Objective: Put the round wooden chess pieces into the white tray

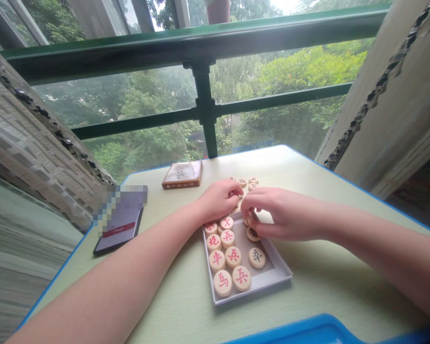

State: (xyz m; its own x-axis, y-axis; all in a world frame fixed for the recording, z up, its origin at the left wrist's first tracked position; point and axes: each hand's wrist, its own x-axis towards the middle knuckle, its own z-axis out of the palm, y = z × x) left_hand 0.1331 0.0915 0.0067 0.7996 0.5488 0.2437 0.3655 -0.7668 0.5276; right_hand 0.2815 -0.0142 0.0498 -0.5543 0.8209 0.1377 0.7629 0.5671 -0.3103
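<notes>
A shallow white box lies on the table with round xiangqi pieces in it. Red-marked pieces, such as a xiangqi piece near the front, fill two rows on its left side. Toward the right lie a few dark-marked ones, including a black-marked piece. My right hand is over the box's right side, thumb and fingers pinched on a xiangqi piece mostly hidden by them. My left hand is at the box's far edge, its fingers curled beside loose pieces; what they hold, if anything, is hidden.
Several loose xiangqi pieces lie on the table beyond my hands. A brown-edged box lid rests at the back, and a phone at the left. A blue-edged object shows at the front. Green railings and curtains surround the table.
</notes>
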